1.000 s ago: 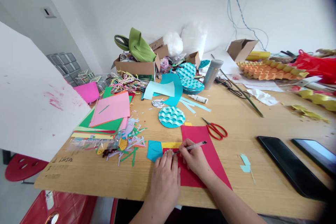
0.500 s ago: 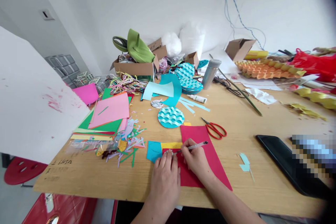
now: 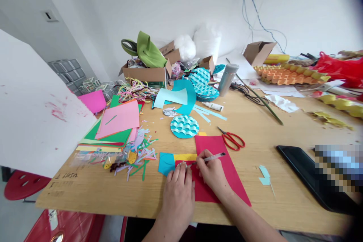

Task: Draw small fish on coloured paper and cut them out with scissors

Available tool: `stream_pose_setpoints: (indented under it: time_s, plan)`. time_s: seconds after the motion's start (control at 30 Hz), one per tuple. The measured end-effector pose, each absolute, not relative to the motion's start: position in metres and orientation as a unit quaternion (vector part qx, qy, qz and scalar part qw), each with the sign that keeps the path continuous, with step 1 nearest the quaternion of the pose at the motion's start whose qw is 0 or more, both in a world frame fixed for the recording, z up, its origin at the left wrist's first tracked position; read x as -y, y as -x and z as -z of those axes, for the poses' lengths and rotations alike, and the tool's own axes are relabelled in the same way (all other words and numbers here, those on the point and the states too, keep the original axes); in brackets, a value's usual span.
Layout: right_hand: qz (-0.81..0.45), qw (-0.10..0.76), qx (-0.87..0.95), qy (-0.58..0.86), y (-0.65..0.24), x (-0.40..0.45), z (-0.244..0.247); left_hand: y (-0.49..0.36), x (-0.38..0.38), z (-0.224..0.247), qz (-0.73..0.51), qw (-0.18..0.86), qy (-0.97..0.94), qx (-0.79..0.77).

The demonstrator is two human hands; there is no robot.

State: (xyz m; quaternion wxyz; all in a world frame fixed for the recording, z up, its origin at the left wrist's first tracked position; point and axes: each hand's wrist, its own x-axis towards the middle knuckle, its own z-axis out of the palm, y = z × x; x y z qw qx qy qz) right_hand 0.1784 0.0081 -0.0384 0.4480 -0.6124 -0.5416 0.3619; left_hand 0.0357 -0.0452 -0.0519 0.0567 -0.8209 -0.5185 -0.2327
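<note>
My right hand [image 3: 210, 168] is closed round a slim pen [image 3: 214, 156], whose lower end points left over the red paper [image 3: 232, 177]. My left hand [image 3: 180, 189] lies flat with fingers stretched on the red paper's left edge; a small pale piece shows at its fingertips, too small to make out. Beside the fingertips are a blue paper piece [image 3: 166, 163] with a curved line on it and a yellow strip [image 3: 185, 157]. Red-handled scissors [image 3: 234, 141] lie at the red paper's upper right. Above sits a blue disc [image 3: 184, 126] with wavy pale strips.
Left on the table are stacked coloured papers [image 3: 119, 119] and paper scraps [image 3: 141, 155]. Behind stand a grey bottle [image 3: 228, 80], a glue tube [image 3: 214, 106] and a cardboard box [image 3: 147, 74]. A black phone [image 3: 306, 174] and a green stick [image 3: 263, 102] lie right.
</note>
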Motion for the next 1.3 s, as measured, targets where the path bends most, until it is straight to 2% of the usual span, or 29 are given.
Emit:
stream_pose_setpoints:
  time_s: [0.87,1.3]
  plan:
    - [-0.346,0.445,0.579,0.589,-0.1818,-0.0081,0.0465,-0.0365,0.0457,0.0544,0.236,0.050,0.818,0.522]
    - [-0.380,0.434,0.594,0.560,-0.1803,-0.0068,0.0405,-0.0355,0.0442,0.0554,0.247,0.073,0.819,0.513]
